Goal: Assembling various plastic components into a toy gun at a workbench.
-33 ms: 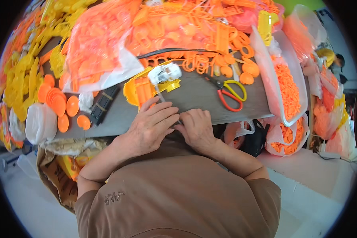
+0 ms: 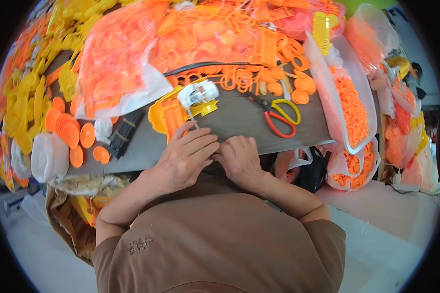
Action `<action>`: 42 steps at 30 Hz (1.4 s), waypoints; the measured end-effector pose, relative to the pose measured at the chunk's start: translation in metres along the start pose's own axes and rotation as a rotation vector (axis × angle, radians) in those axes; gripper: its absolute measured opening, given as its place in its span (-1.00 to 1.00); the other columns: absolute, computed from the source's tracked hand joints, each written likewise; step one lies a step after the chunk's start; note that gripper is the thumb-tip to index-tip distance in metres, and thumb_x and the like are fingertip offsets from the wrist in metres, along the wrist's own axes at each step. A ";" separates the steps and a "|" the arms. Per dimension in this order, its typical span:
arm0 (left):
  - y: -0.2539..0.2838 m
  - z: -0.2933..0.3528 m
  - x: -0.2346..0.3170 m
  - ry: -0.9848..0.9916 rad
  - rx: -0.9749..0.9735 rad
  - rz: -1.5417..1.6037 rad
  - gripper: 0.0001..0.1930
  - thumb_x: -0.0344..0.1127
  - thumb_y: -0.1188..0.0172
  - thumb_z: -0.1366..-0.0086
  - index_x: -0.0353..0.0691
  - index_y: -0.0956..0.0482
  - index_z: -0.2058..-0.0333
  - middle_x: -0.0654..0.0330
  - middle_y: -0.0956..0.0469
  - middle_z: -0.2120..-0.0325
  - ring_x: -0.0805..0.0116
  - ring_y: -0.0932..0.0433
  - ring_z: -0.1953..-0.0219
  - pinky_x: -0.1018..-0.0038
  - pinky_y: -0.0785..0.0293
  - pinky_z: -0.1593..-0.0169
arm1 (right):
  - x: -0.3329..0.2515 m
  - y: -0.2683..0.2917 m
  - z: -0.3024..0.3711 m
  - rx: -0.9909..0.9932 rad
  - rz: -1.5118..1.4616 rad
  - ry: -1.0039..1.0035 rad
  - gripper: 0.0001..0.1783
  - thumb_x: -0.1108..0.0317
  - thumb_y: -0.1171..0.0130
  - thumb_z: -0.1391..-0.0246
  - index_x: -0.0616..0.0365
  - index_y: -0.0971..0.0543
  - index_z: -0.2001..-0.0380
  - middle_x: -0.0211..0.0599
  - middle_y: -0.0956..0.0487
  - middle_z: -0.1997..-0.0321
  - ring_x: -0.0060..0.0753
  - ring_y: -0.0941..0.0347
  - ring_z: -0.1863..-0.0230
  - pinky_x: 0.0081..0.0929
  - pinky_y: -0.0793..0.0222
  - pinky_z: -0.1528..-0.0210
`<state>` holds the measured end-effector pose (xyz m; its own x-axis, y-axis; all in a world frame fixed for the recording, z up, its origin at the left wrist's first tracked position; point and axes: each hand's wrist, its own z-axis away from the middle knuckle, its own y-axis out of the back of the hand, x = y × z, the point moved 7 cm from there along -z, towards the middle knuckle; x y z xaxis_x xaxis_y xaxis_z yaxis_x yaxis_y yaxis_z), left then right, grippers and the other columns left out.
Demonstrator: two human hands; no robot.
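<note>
At the table's near edge my left hand (image 2: 188, 151) is bent with its fingers together. My right hand (image 2: 239, 157) is closed beside it, fingertips meeting the left hand's fingers. Whatever lies between the two is hidden. Just beyond my left hand sits a yellow plastic housing (image 2: 156, 117) with an orange piece (image 2: 173, 116) in it. A white plastic part (image 2: 199, 94) rests on the housing, and a thin pale strip (image 2: 191, 115) runs from it down toward my left fingers. Scissors with one red and one yellow handle (image 2: 282, 119) lie to the right.
Behind are heaped orange parts (image 2: 205, 39) and a clear bag of them (image 2: 115, 53). Left are orange discs (image 2: 69, 132), a black bundle (image 2: 126, 132) and a translucent tub (image 2: 50, 154). A long bin (image 2: 368, 102) of small orange pieces stands right. Below left is a paper sack (image 2: 66, 215).
The view has shifted slightly, so the table things sit a little to the left. My right fingertips have drawn in against the left hand, hiding the gap between them.
</note>
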<state>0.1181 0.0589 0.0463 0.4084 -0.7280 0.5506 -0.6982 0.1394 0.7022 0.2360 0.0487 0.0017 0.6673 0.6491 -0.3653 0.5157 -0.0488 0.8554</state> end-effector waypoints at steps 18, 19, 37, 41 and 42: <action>-0.006 -0.040 -0.022 0.147 0.169 0.183 -0.83 -0.51 -0.30 0.05 -0.33 -0.58 0.41 0.11 -0.50 0.58 0.20 -0.50 0.49 0.40 -0.41 0.36 | 0.188 0.163 -0.060 0.303 -0.506 -0.493 -0.79 0.40 -0.09 -0.05 0.19 -0.48 0.22 -0.41 -0.51 0.35 -0.60 -0.38 0.37 -0.61 -0.33 0.38; -0.006 -0.038 -0.021 0.132 0.154 0.147 -0.83 -0.51 -0.30 0.04 -0.33 -0.58 0.40 0.11 -0.50 0.59 0.20 -0.49 0.50 0.41 -0.40 0.39 | 0.214 0.192 -0.068 0.356 -0.281 -0.486 -0.81 0.40 -0.08 -0.01 0.19 -0.52 0.27 -0.30 -0.55 0.34 -0.43 -0.45 0.37 -0.55 -0.35 0.37; -0.012 -0.036 -0.026 0.170 0.159 0.103 -0.86 -0.52 -0.24 -0.05 -0.29 -0.55 0.35 0.12 -0.53 0.55 0.22 -0.51 0.47 0.42 -0.40 0.39 | 0.391 0.182 -0.033 0.179 0.723 -0.552 -0.83 0.48 -0.16 0.24 0.27 -0.48 0.47 -0.09 -0.44 0.32 -0.08 -0.41 0.21 -0.21 -0.38 0.22; -0.007 -0.036 -0.027 0.233 0.270 0.198 -0.87 -0.53 -0.30 0.01 -0.34 -0.59 0.42 0.13 -0.56 0.49 0.34 -0.52 0.45 0.53 -0.42 0.34 | 0.369 0.198 -0.042 0.236 0.776 -0.468 -0.79 0.42 -0.20 0.22 0.27 -0.51 0.44 -0.09 -0.43 0.32 -0.05 -0.39 0.26 -0.20 -0.37 0.21; -0.005 -0.035 -0.029 0.297 0.270 0.262 -0.86 -0.55 -0.29 0.02 -0.34 -0.59 0.41 0.15 -0.55 0.50 0.38 -0.51 0.45 0.56 -0.40 0.34 | 0.354 0.210 -0.047 0.270 0.749 -0.493 -0.80 0.40 -0.21 0.20 0.26 -0.52 0.44 -0.10 -0.43 0.32 -0.04 -0.38 0.27 -0.21 -0.37 0.21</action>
<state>0.1304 0.1025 0.0424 0.3209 -0.4633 0.8261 -0.9118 0.0848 0.4018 0.5554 0.3039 0.0689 0.9967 -0.0153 0.0793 -0.0750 -0.5384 0.8394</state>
